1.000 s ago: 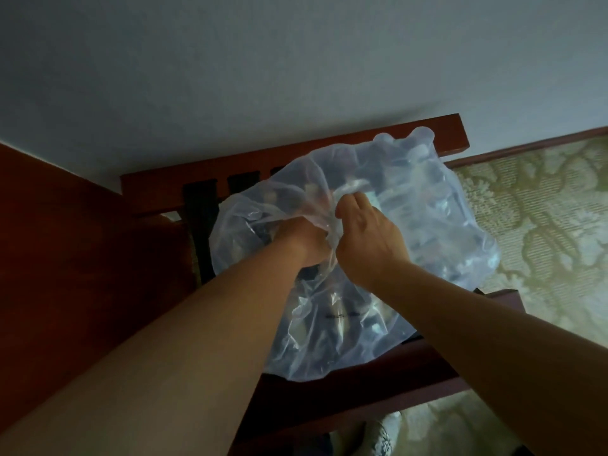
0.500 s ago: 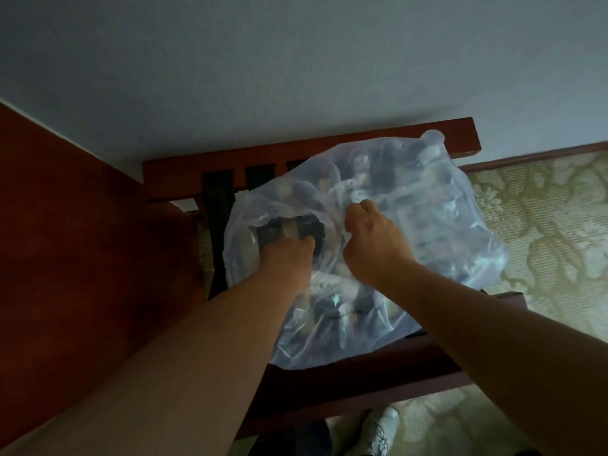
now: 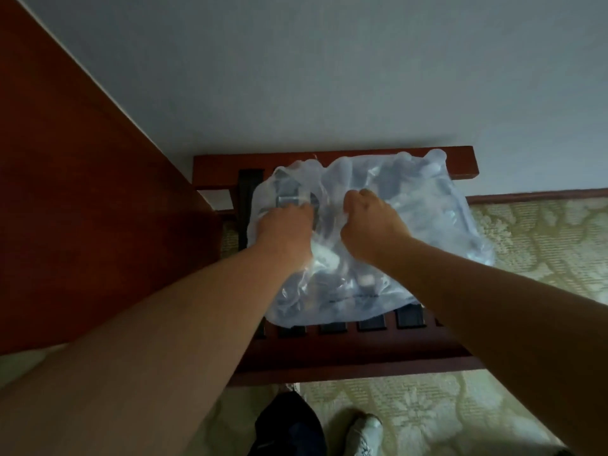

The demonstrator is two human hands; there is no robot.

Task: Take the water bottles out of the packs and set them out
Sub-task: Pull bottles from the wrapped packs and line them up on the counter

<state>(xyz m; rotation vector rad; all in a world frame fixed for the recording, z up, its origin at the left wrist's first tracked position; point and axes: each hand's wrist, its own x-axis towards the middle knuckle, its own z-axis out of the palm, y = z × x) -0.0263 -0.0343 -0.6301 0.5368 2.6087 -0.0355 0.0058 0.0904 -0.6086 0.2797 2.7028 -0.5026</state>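
A pack of water bottles in clear plastic wrap (image 3: 427, 225) lies on a dark red slatted wooden rack (image 3: 345, 357) against the wall. Bottle shapes show dimly through the film. My left hand (image 3: 284, 235) sits on the pack's left part, fingers curled into the wrap near an opening where a bottle top (image 3: 289, 200) shows. My right hand (image 3: 371, 225) is clenched on a fold of the wrap near the pack's middle. Both forearms reach in from below.
A red-brown wooden panel (image 3: 82, 192) rises on the left beside the rack. A pale wall (image 3: 329, 77) stands behind it. Patterned green carpet (image 3: 543, 245) covers the floor to the right and in front. My shoe (image 3: 365, 436) and dark trouser leg (image 3: 289, 426) show below.
My hands have moved apart across the pack, the left going leftward to the opening in the wrap. The view has tilted down, showing more of the rack's front and the floor.
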